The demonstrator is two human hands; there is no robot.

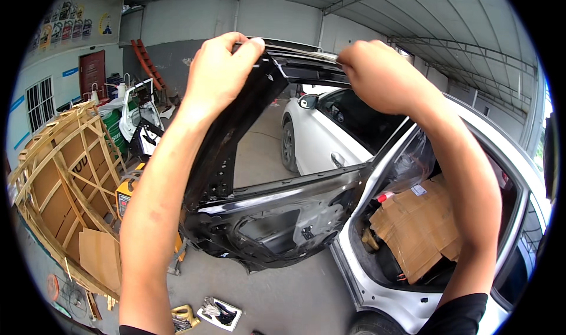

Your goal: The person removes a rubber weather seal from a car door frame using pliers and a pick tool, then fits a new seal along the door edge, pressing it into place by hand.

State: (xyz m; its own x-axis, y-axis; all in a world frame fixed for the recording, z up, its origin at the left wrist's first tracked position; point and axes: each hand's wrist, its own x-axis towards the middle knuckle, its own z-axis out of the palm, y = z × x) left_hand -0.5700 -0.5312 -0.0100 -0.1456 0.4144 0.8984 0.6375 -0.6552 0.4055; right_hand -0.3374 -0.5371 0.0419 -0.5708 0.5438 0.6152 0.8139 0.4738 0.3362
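At eleven o'clock, the left hand pinches a strip atop the door; at one, the right hand does likewise.

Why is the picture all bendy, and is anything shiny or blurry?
In the head view, the fisheye lens bends the grey ribbed ceiling; in that head view, whitish glare streaks the glossy black metal car door; in the head view again, the bare right hand looks slightly soft.
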